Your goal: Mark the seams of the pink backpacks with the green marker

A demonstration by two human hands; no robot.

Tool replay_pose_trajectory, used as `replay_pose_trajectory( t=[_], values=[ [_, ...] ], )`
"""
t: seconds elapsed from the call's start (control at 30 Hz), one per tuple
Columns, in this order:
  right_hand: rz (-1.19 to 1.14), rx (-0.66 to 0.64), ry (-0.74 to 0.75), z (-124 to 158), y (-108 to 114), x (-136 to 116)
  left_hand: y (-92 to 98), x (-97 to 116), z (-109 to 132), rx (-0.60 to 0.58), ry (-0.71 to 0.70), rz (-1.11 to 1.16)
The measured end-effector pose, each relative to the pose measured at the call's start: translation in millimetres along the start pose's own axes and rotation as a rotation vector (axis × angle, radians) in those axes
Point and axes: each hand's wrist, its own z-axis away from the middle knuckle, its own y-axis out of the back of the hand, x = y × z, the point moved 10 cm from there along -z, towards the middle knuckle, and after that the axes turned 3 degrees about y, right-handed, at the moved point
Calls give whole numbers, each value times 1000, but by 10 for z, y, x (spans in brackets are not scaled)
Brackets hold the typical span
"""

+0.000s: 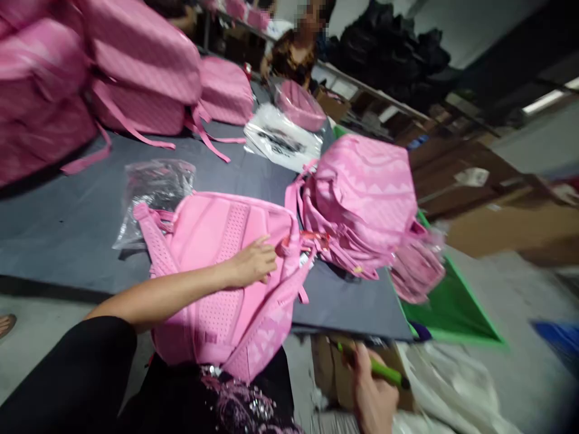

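A pink backpack [185,241] lies at the table's near edge, its padded back panel and shoulder straps facing up. My left hand [253,262] reaches across it, with curled fingers on the panel near the right-hand strap. Low on the right, past the table edge, my right hand [373,386] is closed around a slim green tool [384,371] with dark ends; blur hides its exact kind. Red-orange pieces and a small white tag [305,260] show beside the backpack's right side.
More pink backpacks stand on the dark table [45,223] at left and right [362,181]. A clear plastic bag [154,196] and white printed bags [284,138] lie behind. A green-edged bin [465,307] adjoins the right side. Another person [294,57] is across the table.
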Motion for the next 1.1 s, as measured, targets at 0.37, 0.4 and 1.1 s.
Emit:
replay_pose_trajectory(
  t=[0.37,0.4,1.1],
  values=[
    [60,-89,975,596,-1261,-1649,68,30,44,7,-7,-66],
    [91,-97,979,599,-1290,-1648,60,26,42,4,-4,-68],
    [-45,-204,870,424,-1345,-1612,-32,12,-35,-112,34,-114]
  ],
)
